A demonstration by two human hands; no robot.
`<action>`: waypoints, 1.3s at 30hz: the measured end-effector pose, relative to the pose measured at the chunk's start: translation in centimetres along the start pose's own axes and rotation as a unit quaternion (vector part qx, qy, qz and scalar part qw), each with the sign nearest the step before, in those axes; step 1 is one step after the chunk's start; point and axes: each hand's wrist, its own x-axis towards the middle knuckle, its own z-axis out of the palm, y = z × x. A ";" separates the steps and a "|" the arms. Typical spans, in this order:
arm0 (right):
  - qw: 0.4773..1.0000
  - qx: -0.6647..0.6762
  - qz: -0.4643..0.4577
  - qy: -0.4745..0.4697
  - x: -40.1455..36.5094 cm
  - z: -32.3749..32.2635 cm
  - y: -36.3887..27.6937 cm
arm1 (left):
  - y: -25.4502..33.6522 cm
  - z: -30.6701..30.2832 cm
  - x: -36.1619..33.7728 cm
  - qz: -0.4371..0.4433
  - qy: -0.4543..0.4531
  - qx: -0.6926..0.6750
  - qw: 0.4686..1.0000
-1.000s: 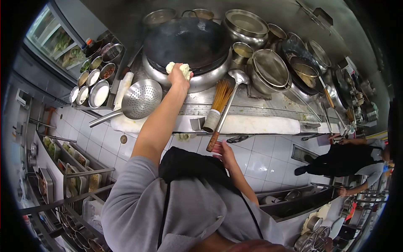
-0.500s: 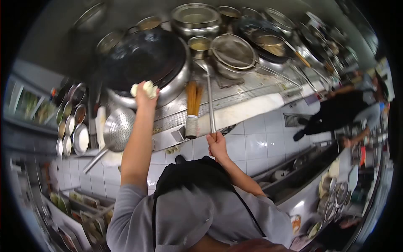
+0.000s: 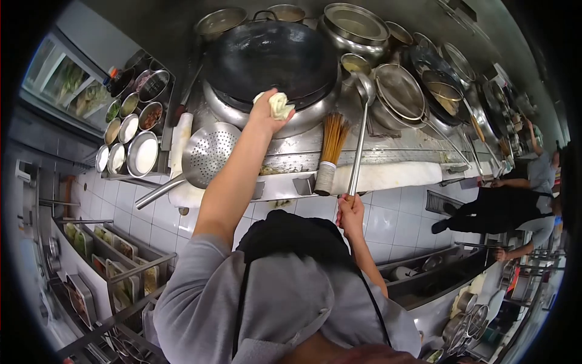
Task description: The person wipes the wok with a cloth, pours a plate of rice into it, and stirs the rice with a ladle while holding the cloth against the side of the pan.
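My left hand (image 3: 265,117) is closed around a bunched whitish cloth (image 3: 280,107) at the near rim of a large black wok (image 3: 267,64). The wok sits on a round steel burner ring, and no food shows in it. In my right hand (image 3: 351,216) is the end of a long-handled ladle (image 3: 359,148). Its bowl rests by a small pot of yellowish liquid (image 3: 354,62). Between the hands lies a bamboo wok brush (image 3: 334,139) with a wrapped grip. A perforated skimmer (image 3: 209,150) is left of my left forearm.
Wire strainers (image 3: 400,92) rest over a pot on the right, and a lidded steel pot (image 3: 355,27) stands behind. Several seasoning bowls (image 3: 143,153) fill a rack at left. A folded white towel (image 3: 397,179) lies along the counter edge. A co-worker (image 3: 500,206) stands far right.
The camera view has turned, so the stove appears farther right in the picture. My left hand stays at the wok rim with the cloth, and my right hand keeps hold of the ladle.
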 end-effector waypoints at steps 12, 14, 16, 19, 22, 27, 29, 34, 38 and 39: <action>0.986 -0.077 -0.025 -0.149 0.7 1.4 -7.4 | -0.3 -1.5 0.7 0.108 0.052 0.034 0.992; 0.980 -0.069 -0.012 -0.189 1.4 1.5 -8.9 | 0.0 -1.6 0.8 0.107 0.039 0.035 0.993; 0.973 -0.076 -0.017 -0.219 2.3 1.5 -10.2 | 0.1 -1.0 0.2 0.111 0.043 0.040 0.992; 0.960 -0.095 -0.033 -0.261 3.3 1.3 -12.3 | -0.1 0.7 -1.5 0.113 0.075 0.061 0.989; 0.951 -0.136 -0.029 -0.278 4.1 1.2 -15.1 | -0.2 2.0 -2.2 0.134 0.081 0.074 0.985; 0.921 -0.171 -0.082 -0.341 5.2 0.4 -20.8 | -0.6 5.2 -3.3 0.154 0.067 0.100 0.981; 0.915 -0.193 -0.071 -0.348 5.4 -0.2 -23.4 | -1.0 6.8 -3.7 0.164 0.070 0.111 0.978; 0.905 -0.200 -0.111 -0.359 9.2 -2.2 -25.3 | -2.9 11.9 -4.8 0.196 0.072 0.119 0.971; 0.897 -0.224 -0.111 -0.365 11.0 -4.4 -28.1 | -2.7 14.0 -2.2 0.171 0.022 0.151 0.973; 0.904 -0.231 -0.112 -0.342 11.1 -5.1 -28.7 | -3.2 15.1 -2.2 0.170 0.006 0.165 0.972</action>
